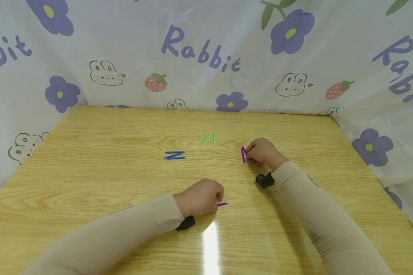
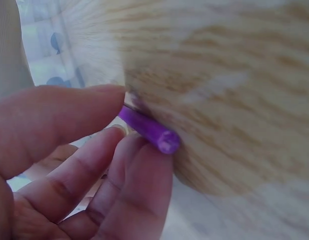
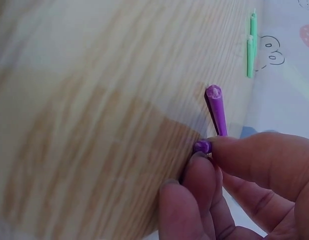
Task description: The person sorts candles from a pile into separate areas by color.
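My left hand [image 1: 201, 196] pinches a purple crayon [image 1: 222, 204] low over the near middle of the table. In the left wrist view, that crayon [image 2: 152, 131] lies between thumb and fingers, its blunt end toward the camera. Farther right and back, my right hand [image 1: 261, 152] pinches a second purple crayon [image 3: 202, 146] at the table surface. Just left of those fingers lies a third purple crayon [image 1: 243, 155], slanted, its far end close to the held one. The fingers hide most of the crayon in the right hand.
Three blue crayons [image 1: 174, 157] form a Z shape on the wooden table [image 1: 124, 172], left of centre. Three green crayons [image 1: 209, 138] lie farther back, roughly in an N. A patterned cloth [image 1: 199, 76] hangs behind the table. Black wrist devices [image 1: 186, 223] sit below each cuff.
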Demonstrator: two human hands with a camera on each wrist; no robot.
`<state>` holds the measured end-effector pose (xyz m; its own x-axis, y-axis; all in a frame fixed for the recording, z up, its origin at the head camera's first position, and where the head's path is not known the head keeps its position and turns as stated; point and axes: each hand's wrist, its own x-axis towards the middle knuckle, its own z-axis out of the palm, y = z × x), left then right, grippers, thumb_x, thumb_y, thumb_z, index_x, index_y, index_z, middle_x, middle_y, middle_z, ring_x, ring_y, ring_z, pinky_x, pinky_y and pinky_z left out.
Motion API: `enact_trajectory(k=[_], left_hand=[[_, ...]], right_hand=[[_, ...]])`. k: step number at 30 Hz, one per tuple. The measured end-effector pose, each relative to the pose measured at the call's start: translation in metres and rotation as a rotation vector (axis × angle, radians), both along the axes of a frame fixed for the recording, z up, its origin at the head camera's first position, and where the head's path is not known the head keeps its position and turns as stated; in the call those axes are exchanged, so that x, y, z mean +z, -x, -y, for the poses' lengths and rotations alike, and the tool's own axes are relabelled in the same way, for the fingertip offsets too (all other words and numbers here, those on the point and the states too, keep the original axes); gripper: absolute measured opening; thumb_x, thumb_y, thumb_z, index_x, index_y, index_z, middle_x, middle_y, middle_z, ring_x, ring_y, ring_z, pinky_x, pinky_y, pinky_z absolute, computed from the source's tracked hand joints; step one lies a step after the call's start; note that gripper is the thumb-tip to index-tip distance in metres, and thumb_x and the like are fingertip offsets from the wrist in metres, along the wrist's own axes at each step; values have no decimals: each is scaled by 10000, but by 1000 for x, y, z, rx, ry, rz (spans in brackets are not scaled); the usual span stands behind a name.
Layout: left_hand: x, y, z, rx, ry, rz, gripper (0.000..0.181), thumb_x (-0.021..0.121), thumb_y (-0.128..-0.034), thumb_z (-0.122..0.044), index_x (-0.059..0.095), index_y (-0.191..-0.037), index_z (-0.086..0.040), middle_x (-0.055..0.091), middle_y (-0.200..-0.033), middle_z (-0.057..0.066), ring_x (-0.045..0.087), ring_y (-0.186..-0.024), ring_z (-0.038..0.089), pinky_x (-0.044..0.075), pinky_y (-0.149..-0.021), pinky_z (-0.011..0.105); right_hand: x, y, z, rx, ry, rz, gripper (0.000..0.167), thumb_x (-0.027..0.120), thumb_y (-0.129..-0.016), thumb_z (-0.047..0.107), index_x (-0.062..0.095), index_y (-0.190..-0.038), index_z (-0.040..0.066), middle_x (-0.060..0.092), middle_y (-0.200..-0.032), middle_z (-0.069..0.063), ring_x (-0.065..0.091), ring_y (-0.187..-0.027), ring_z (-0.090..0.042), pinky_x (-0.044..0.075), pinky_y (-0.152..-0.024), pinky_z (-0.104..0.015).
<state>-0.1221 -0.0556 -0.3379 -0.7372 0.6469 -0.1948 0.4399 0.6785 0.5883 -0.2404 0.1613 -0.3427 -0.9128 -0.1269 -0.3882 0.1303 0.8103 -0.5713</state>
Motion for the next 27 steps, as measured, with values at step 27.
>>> enact_trajectory(k=[27], left_hand=[[5, -1, -8, -39, 125, -58, 223, 663, -776, 114, 599, -702, -86, 566, -696, -13, 467, -633, 114, 419, -587, 231]], right_hand=[[4, -1, 1, -14, 28, 21, 251, 589, -920, 38, 613, -1151, -58, 652, -863, -115, 586, -686, -134, 541, -625, -271]])
